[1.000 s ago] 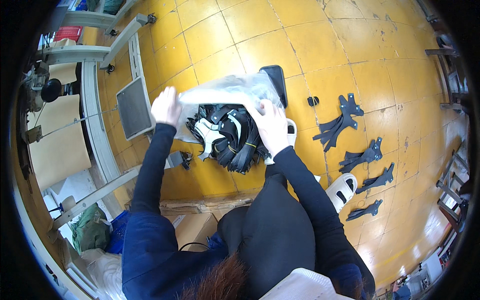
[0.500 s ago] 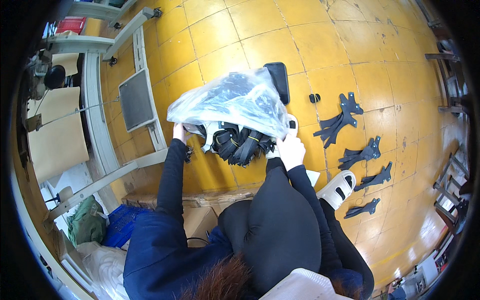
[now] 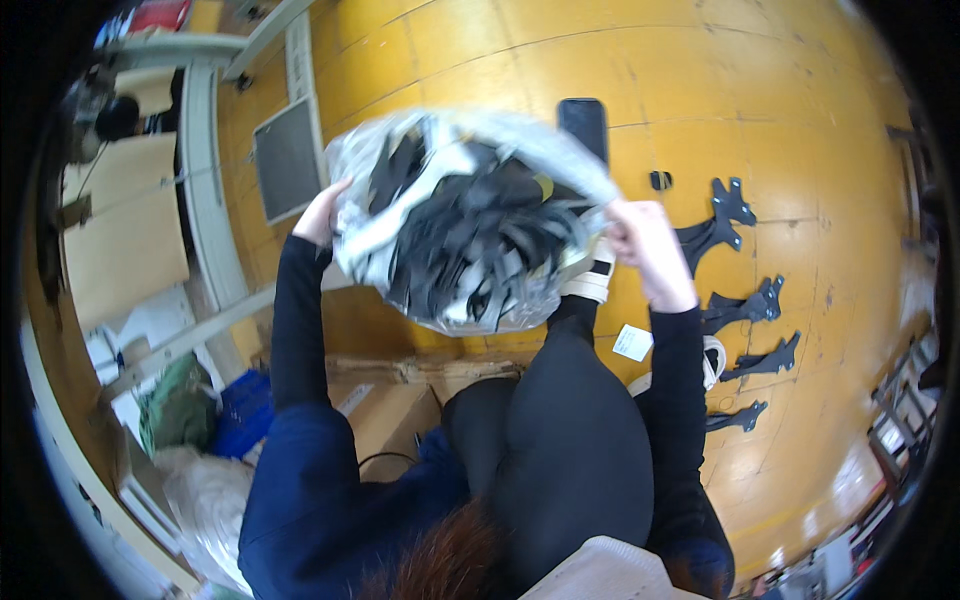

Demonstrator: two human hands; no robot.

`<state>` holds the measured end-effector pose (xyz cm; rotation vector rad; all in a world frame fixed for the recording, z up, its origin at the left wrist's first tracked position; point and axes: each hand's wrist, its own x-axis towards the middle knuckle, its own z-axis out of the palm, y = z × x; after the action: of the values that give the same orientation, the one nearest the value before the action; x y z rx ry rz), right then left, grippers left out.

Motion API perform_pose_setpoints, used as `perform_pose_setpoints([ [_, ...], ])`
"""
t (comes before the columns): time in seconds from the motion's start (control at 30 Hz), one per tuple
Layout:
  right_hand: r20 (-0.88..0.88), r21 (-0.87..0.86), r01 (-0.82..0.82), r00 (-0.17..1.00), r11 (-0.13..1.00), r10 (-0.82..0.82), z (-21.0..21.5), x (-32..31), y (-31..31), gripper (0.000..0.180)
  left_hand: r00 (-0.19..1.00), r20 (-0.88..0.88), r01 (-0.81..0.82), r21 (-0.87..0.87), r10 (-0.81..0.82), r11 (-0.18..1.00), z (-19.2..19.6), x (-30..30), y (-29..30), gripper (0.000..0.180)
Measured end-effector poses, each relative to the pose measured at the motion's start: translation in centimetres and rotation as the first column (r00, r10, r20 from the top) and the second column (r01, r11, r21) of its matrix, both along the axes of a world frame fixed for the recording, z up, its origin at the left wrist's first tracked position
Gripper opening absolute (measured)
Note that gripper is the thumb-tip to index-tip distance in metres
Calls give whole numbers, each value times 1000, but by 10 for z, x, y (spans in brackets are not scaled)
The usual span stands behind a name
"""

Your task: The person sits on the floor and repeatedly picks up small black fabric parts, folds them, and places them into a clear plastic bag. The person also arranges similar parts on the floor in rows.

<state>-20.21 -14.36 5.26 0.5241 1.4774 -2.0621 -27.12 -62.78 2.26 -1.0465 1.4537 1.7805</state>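
Observation:
A clear plastic bag point(image 3: 350, 150) hangs between my two hands with its mouth spread wide. Inside it lies a tangle of black strap-like pieces point(image 3: 470, 230), with some white and grey ones among them. My left hand point(image 3: 322, 215) is closed on the bag's left edge. On the other side, my right hand point(image 3: 645, 240) pinches the rim of the bag, its fingers curled in. Motion blurs the bag and its contents a little.
Dark cut pieces point(image 3: 745, 305) lie in a row on the yellow tiled floor at the right. A black phone-like slab point(image 3: 583, 128) and a small black bundle point(image 3: 661, 180) lie beyond the bag. White table legs point(image 3: 215, 200) stand at the left; a cardboard box point(image 3: 395, 425) sits by my legs.
Both hands have lifted and spread the bag's edges, and its mouth has turned to face me. The strap pieces inside now show in full. My right hand moved right and up.

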Motion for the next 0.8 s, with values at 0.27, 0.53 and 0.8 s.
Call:
perform_pose_setpoints([
  [0.27, -191, 477, 93, 982, 874, 0, -37, 3, 15, 29, 623, 122, 291, -953, -773, 84, 33, 9, 67, 24],
  [0.53, -369, 683, 150, 915, 715, 160, -10, 3, -8, 33, 583, 343, 262, -937, -736, -230, 31, 14, 69, 30],
  [0.8, -423, 635, 118, 880, 763, 217, 38, -13, -15, 26, 500, -512, -233, -856, -698, 461, 74, -18, 62, 14],
])
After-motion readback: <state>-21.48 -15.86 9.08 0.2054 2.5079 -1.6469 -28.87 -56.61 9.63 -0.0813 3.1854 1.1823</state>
